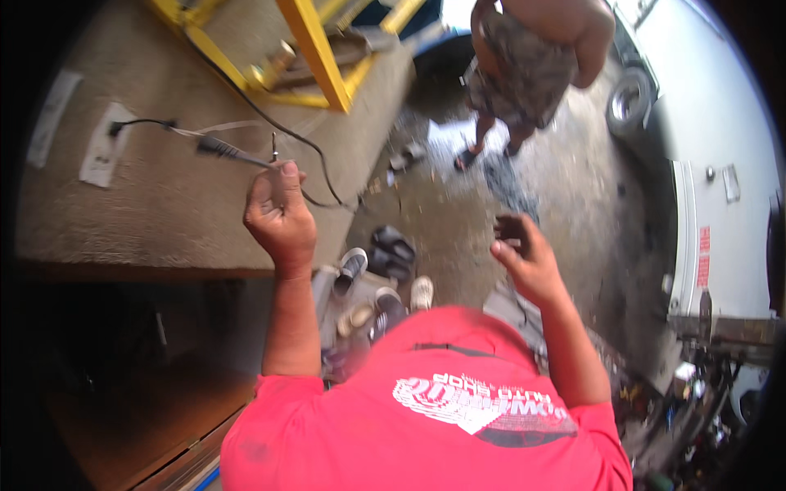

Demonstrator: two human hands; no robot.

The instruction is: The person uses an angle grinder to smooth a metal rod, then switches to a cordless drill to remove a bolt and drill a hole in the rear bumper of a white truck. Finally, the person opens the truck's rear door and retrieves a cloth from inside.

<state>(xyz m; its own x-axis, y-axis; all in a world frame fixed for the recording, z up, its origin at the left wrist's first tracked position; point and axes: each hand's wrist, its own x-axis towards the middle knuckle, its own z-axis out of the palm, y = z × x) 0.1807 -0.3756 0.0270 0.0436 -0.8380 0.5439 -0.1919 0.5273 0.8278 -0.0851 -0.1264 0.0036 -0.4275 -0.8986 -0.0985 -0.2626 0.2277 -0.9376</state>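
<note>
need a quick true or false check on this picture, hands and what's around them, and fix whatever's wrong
1. The left hand pinches a slim grey piece. True.
2. The frame at the upper left is blue. False: the frame is yellow.
3. The right hand touches the frame. False: the right hand is well apart from it.
4. Another person stands ahead. True.
5. The white vehicle is on the left. False: the white vehicle is on the right.
6. Several shoes are in view. True.
</note>
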